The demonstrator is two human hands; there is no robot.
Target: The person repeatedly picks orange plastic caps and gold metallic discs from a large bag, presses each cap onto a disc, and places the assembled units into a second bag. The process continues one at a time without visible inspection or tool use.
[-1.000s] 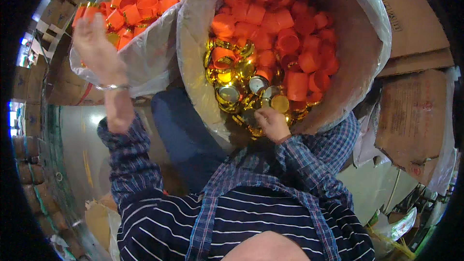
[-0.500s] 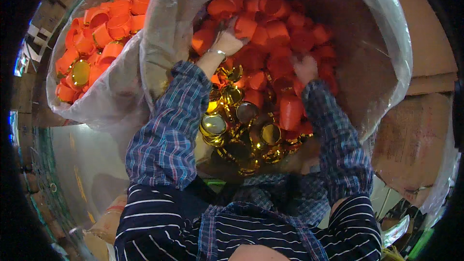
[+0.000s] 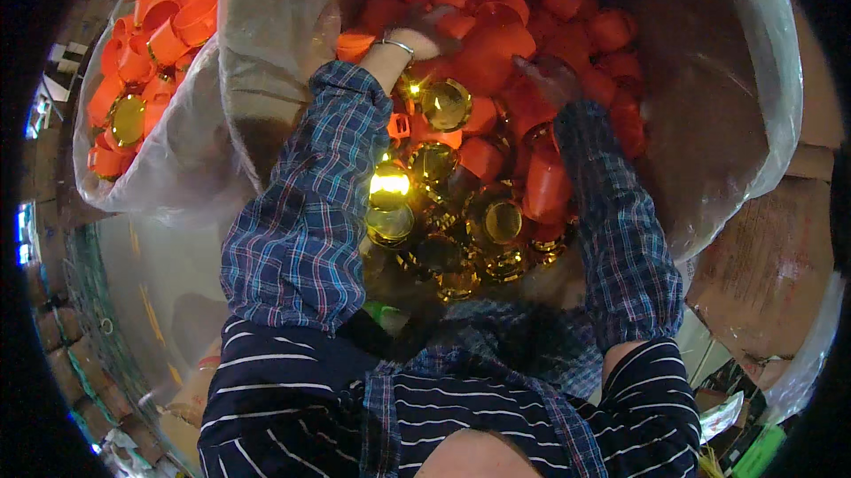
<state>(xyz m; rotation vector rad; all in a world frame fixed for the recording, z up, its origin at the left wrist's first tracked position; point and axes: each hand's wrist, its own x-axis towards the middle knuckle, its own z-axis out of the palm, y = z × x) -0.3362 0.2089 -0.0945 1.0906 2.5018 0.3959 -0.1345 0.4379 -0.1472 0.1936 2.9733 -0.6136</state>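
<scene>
Orange plastic cups point(image 3: 547, 186) lie heaped in a large bag-lined container, some with small loop handles. My left hand point(image 3: 424, 42), with a band at its wrist, reaches in among the cups at the upper left of the heap. Motion blur smears its fingers. Lower in the heap, my right hand point(image 3: 554, 81) is beside a big orange cup point(image 3: 492, 57) that lies between both hands. Its fingers point toward that cup, but whether they grip it is unclear. Shiny gold round pieces point(image 3: 434, 162) lie mixed in nearest my body.
A clear plastic liner point(image 3: 769, 141) hangs over the container's rim. To the left stands another lined bag point(image 3: 151, 186) holding orange cups point(image 3: 135, 62) and a gold disc point(image 3: 128, 118). Brown cardboard point(image 3: 762, 265) stands at the right.
The view has shifted, so the heap sits higher and farther right, and the left bag farther left. Both hands have moved closer together around an orange cup, and a gold round piece shows below my left hand.
</scene>
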